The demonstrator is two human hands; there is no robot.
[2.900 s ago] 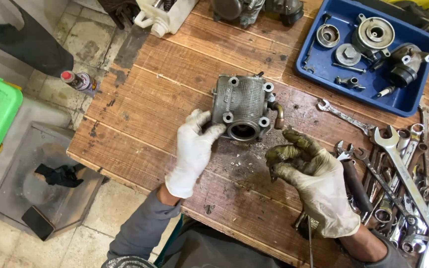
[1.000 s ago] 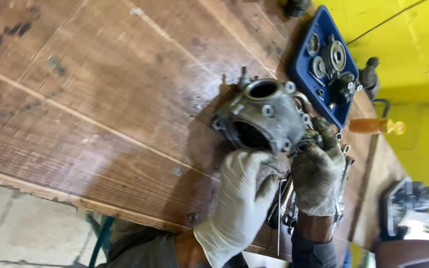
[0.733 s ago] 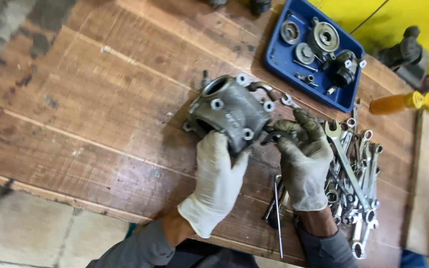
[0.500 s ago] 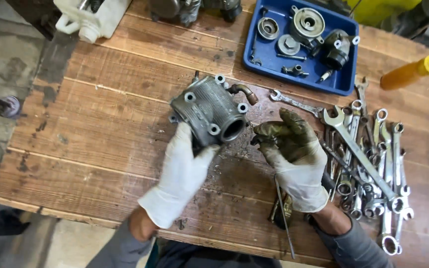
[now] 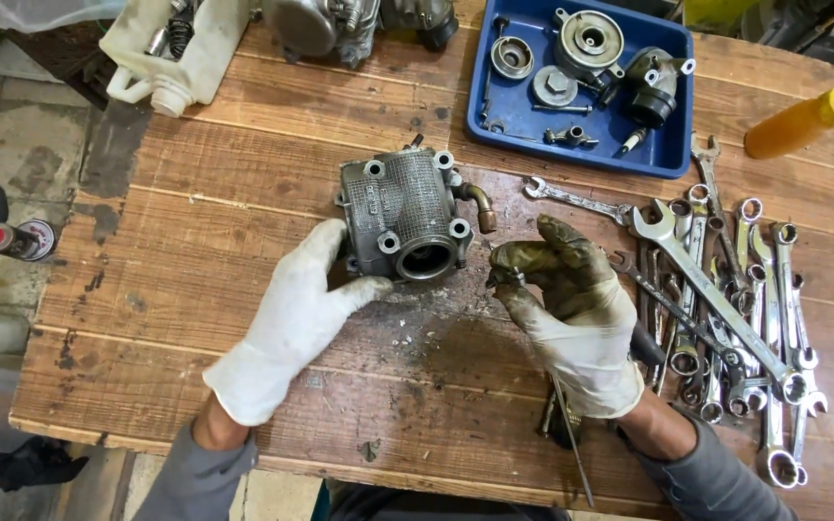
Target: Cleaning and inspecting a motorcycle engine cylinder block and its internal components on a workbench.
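1. At the middle of the wooden tabletop (image 5: 195, 280), seen from the head camera, the grey engine cylinder block (image 5: 405, 214) stands with its bore facing the person.
2. Left hand (image 5: 291, 323), open, cups its left flank.
3. Right hand (image 5: 567, 309), just right of it, pinches a small dark part (image 5: 512, 280).

The light is even and soft daylight, and the view is sharp with no motion blur. Short soft shadows lie under the hands, and the wrenches (image 5: 726, 299) shine a little.
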